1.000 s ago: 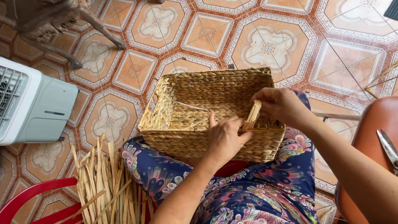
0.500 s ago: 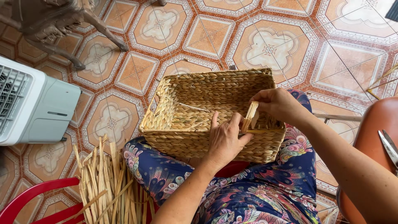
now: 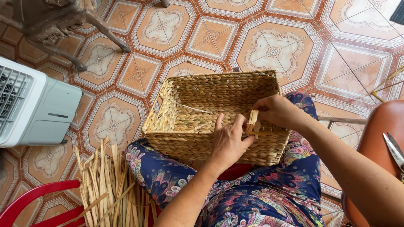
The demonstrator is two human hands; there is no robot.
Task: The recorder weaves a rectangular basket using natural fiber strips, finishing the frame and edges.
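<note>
Strip is what matters: a short pale flat piece of reed, standing nearly upright at the near rim of the basket, its long axis running up and away from the rim. We pinch its upper part with our right hand, fingers closed on it from the right side. Our left hand lies just left of that pinch, palm against the basket's near wall, fingers spread and reaching over the rim beside the strip; whether they actually clasp anything we cannot tell. So the strip sits between both hands, the right one holding it, the left one touching the weave directly below and beside it. Basket rests on our lap, tilted a little away. Far left of the grip, loose reeds lie bundled; scissors lie well to its right.
</note>
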